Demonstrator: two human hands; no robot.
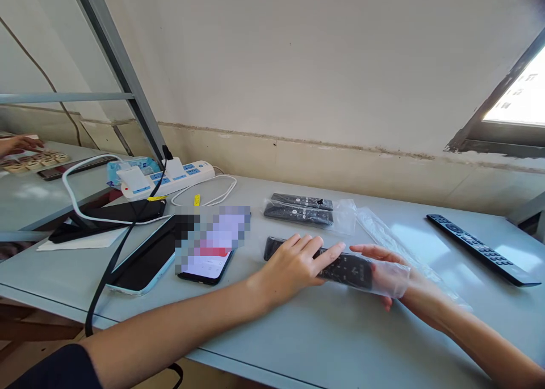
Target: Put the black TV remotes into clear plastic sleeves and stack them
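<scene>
My left hand (298,262) is closed over the middle of a black remote control (349,271) that lies in a clear plastic sleeve (394,279). The sleeve's loose end sticks out past the remote on the right. Behind and under that end is my right hand (389,267), its fingers apart and partly hidden by the plastic; whether it grips the sleeve is unclear. Farther back, two black remotes (298,212) lie side by side in clear plastic. A bare black remote (477,246) rests at the right, and a crumpled clear bag (395,235) lies behind my right hand.
On the left are a lit phone (208,258), a dark phone (147,258), a black device (123,212) with a white cable, and a white power strip (187,176). A black strap (114,258) hangs over the table edge. Another person's hand (21,145) is at the far left.
</scene>
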